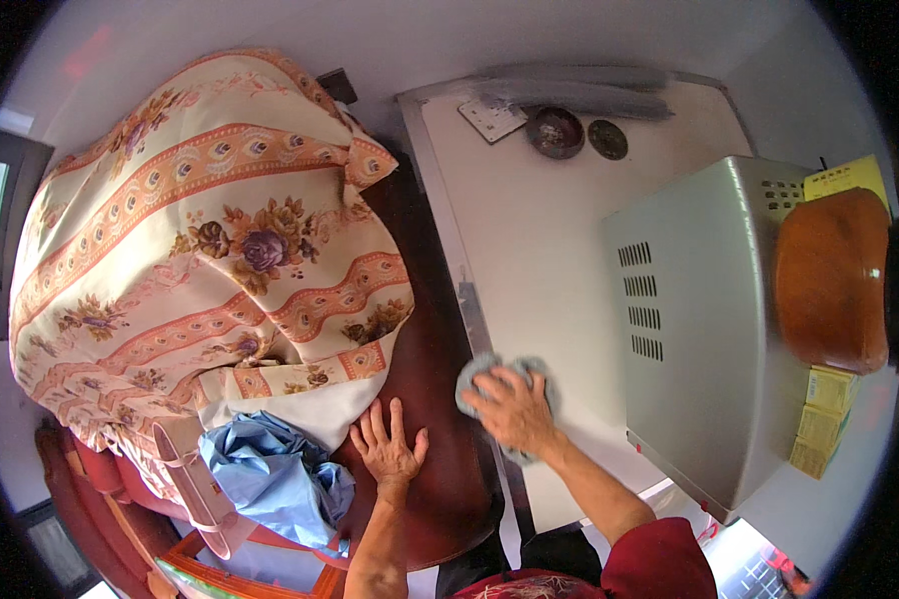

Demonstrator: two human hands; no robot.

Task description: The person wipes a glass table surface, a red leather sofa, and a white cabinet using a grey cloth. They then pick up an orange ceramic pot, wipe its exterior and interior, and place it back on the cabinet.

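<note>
My right hand (517,411) presses down on a crumpled grey cloth (469,377) at the left edge of a white tabletop (529,250). Its fingers curve over the cloth, which shows around them. My left hand (388,447) lies with fingers spread on a dark red round tabletop (440,429) and holds nothing. Its fingertips are close to the hem of a flowered fabric cover (240,240). Just left of that hand is a bunched light blue cloth (265,464).
A grey metal appliance (694,329) with vent slots stands on the right, with a brown rounded object (834,280) and small yellow boxes (824,419) on it. At the back lie a dark bowl (554,133), a round lid-like disc (607,140) and a white plate-like panel (492,120).
</note>
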